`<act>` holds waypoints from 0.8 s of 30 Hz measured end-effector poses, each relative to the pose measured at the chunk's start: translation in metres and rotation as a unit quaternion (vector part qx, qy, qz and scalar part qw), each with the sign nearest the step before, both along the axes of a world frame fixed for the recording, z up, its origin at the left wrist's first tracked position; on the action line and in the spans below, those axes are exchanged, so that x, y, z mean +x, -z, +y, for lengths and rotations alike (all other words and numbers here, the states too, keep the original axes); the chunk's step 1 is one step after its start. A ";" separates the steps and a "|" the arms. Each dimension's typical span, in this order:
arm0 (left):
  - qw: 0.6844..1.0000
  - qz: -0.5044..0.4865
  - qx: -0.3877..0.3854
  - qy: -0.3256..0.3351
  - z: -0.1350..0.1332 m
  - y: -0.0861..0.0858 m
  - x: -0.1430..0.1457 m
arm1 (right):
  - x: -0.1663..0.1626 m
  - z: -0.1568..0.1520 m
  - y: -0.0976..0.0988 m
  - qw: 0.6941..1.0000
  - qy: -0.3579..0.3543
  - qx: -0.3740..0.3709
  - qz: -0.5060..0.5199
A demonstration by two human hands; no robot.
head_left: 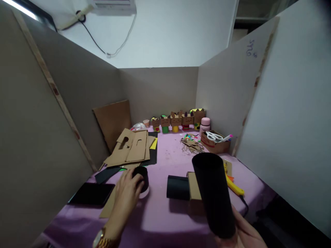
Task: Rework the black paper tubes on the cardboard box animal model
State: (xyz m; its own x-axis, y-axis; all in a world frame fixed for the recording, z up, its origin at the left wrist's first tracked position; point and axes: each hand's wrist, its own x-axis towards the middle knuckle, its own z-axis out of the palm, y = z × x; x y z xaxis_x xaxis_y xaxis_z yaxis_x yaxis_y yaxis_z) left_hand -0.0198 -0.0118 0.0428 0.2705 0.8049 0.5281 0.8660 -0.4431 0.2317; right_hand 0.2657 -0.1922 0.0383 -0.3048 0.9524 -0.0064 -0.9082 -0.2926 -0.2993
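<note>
My left hand (126, 194), with a gold watch at the wrist, rests on the purple table and closes around a short black roll (142, 177) with a white rim underneath. My right hand (243, 232) holds up a tall black paper tube (213, 193), tilted toward me, near the table's front right. Between the hands lies a smaller black tube (178, 187) attached to a cardboard piece (194, 186).
Cut cardboard sheets (133, 146) and black paper lie at the left, a dark tablet (91, 194) at front left. Cardboard figures (178, 121) line the back wall. A box with scissors (215, 141), a pink bottle (205, 124), scraps (192, 144) and a yellow glue gun (234, 187) sit right.
</note>
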 end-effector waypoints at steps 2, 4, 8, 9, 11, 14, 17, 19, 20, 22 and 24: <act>1.000 0.007 0.004 -0.002 0.004 0.001 -0.006 | 0.003 -0.001 -0.005 0.999 0.044 0.010 0.011; 1.000 0.008 0.010 -0.008 0.003 0.006 -0.007 | 0.006 -0.001 -0.009 0.997 0.073 0.009 0.013; 0.996 -0.053 0.066 -0.001 -0.014 0.010 0.012 | 0.012 0.001 -0.015 0.991 0.135 -0.016 0.013; 0.994 -0.077 0.075 0.013 -0.020 0.009 0.020 | 0.013 0.001 -0.016 0.989 0.144 -0.018 0.012; 0.990 -0.116 0.058 0.057 -0.036 0.003 0.039 | 0.013 0.001 -0.018 0.989 0.149 -0.017 0.011; 0.976 -0.168 -0.011 0.137 -0.067 -0.007 0.066 | 0.008 0.002 -0.021 0.991 0.131 -0.017 0.023; 0.935 -0.233 -0.125 0.238 -0.096 -0.010 0.089 | -0.001 0.004 -0.023 0.995 0.098 0.005 0.021; 0.883 -0.306 -0.203 0.293 -0.110 -0.009 0.101 | -0.008 0.007 -0.020 0.997 0.079 0.025 0.004; 0.858 -0.340 -0.231 0.309 -0.114 -0.008 0.107 | -0.011 0.008 -0.017 0.997 0.073 0.027 -0.008; 0.817 -0.405 -0.259 0.318 -0.119 -0.008 0.117 | -0.015 0.011 -0.010 0.996 0.074 0.026 -0.040; 0.782 -0.463 -0.279 0.309 -0.122 -0.009 0.126 | -0.019 0.012 -0.002 0.992 0.075 0.035 -0.092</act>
State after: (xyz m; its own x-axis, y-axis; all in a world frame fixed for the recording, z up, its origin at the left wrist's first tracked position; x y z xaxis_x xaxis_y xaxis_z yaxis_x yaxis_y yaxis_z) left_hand 0.1058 -0.1337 0.0518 0.4091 0.8462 0.3413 -0.1282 -0.3170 0.9397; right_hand 0.2468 -0.1805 0.0403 -0.1593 0.9870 0.0200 -0.8682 -0.1305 -0.4788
